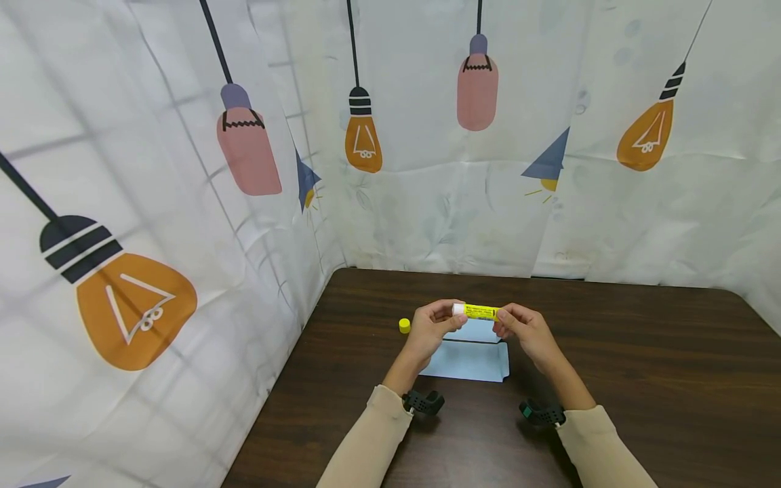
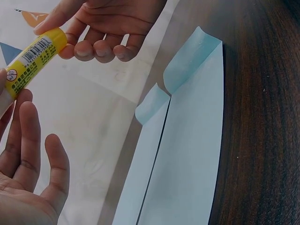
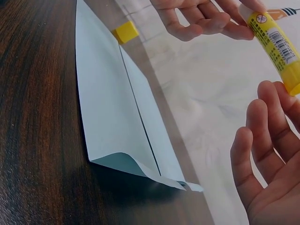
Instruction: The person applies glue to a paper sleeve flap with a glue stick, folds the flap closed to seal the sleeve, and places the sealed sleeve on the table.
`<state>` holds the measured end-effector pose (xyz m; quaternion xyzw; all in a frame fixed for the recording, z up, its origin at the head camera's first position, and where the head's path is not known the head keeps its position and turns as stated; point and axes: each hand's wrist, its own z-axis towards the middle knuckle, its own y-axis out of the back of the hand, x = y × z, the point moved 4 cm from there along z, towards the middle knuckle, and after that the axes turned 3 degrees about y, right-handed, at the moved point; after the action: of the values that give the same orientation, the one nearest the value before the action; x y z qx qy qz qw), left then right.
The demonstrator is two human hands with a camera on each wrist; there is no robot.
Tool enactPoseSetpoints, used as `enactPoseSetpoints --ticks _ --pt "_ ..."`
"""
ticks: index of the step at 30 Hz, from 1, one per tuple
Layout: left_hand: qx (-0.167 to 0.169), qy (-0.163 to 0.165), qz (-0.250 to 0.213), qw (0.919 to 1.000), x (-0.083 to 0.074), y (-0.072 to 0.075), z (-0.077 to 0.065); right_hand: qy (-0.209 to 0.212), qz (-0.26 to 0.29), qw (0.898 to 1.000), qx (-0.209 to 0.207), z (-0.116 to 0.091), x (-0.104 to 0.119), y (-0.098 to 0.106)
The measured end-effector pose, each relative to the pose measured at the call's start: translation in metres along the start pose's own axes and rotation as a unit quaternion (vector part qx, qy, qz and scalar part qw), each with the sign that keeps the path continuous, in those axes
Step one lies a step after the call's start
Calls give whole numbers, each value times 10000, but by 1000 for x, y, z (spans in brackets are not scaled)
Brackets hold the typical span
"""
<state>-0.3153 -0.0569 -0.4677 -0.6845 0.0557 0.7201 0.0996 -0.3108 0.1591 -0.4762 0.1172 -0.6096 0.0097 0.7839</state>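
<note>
Both hands hold a yellow glue stick [image 1: 481, 312] level above the table. My left hand [image 1: 430, 333] pinches its white end, while the thumb and fingers of my right hand [image 1: 532, 335] pinch the yellow end. The label with its barcode shows in both wrist views. Below the hands lies a light blue folded paper [image 1: 466, 360], with a dark gap line running along it and small flaps [image 2: 192, 61] curling up at one end. A yellow cap [image 1: 405, 326] rests on the table to the left of the left hand.
The dark brown wooden table [image 1: 641, 366] extends around the paper. A white curtain [image 1: 427, 217] printed with lamps hangs behind and to the left of the table. Each wrist wears a black strap [image 1: 424, 402].
</note>
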Motion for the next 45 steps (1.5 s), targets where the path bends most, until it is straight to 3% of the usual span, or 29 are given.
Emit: enactPoseSetpoints --ticks 14,31,45 --pt "-3 -56 -65 10000 3 1 1 6 14 10000 -67 1 -3 1" --pt "-193 56 -30 9998 5 3 2 577 339 9978 41 -1 0 -2" --pt "-167 31 -18 9999 8 3 4 671 109 9977 36 0 -2 -1"
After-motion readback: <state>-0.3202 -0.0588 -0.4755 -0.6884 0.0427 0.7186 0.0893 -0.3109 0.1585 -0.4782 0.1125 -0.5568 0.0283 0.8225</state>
